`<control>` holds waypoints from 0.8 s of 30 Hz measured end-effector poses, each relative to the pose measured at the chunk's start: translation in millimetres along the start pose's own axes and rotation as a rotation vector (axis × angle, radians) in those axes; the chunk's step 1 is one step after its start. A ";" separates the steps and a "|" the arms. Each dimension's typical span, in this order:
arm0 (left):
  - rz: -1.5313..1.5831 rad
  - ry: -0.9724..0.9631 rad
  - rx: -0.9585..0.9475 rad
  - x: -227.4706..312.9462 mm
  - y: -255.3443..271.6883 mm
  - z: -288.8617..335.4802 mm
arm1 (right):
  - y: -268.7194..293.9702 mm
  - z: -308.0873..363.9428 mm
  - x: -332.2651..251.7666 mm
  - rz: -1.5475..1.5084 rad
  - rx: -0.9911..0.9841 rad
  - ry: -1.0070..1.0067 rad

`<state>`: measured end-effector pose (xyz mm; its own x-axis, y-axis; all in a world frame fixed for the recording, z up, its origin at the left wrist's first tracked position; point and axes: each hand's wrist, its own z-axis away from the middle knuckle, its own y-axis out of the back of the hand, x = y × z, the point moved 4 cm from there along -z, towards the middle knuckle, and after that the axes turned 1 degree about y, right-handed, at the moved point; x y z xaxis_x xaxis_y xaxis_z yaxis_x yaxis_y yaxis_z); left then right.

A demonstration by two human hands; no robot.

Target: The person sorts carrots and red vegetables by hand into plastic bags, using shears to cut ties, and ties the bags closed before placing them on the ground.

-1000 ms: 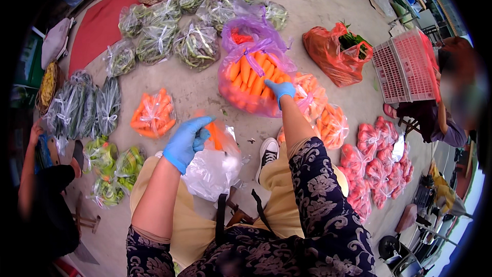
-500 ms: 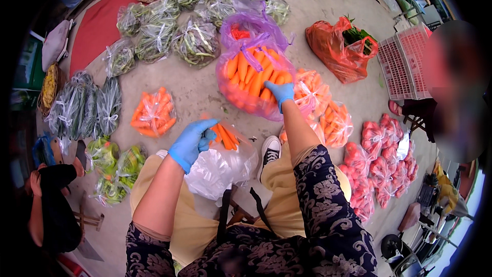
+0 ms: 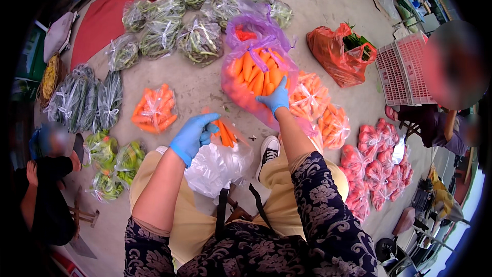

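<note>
Gloves (image 3: 277, 98): smooth, matt, rubbery. Purple bag (image 3: 237, 92): sheer plastic, slight gloss. Clear bag (image 3: 212, 168): crinkled, glossy film. Carrots (image 3: 256, 74): smooth skins. Sleeves (image 3: 323, 190): patterned cloth. Floor (image 3: 318, 10): matt, concrete-like. Crate (image 3: 402, 66): rigid plastic.

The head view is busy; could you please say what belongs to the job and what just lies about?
In use:
translucent purple plastic bag of long orange carrots
clear plastic bag with carrots

Lying about:
red plastic bag of leafy greens
clear plastic bags of round red produce
</note>
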<state>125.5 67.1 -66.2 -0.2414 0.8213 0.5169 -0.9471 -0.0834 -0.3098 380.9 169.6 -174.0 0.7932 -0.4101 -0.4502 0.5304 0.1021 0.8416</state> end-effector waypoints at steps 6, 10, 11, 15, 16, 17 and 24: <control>0.023 -0.027 0.008 3.0 4.2 8.8 | -25.4 -38.8 41.7 -0.478 0.054 -0.040; 0.055 -0.046 0.009 -0.2 12.7 7.6 | -27.3 -41.4 64.9 -1.310 -0.249 -0.399; 0.052 -0.040 0.017 -0.7 14.1 9.2 | -24.1 -38.3 66.1 -1.326 -0.248 -0.452; 0.079 -0.052 -0.042 -1.1 16.2 6.8 | 7.0 -25.0 54.6 -1.757 -0.456 -0.471; 0.113 -0.048 -0.025 -1.5 21.5 7.0 | 12.7 -11.8 44.6 -1.757 -0.462 -0.481; 0.150 -0.045 -0.006 -2.3 27.1 8.9 | 19.9 4.9 28.2 -1.894 -0.507 -0.452; 0.235 -0.006 -0.001 7.8 14.3 21.3 | 22.0 148.0 -3.7 -1.707 -1.215 -0.176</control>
<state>105.5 60.3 -49.6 -0.4568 0.7758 0.4353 -0.8644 -0.2714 -0.4233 345.4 39.2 -109.6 -0.5685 -0.7686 -0.2932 0.4680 -0.0091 -0.8837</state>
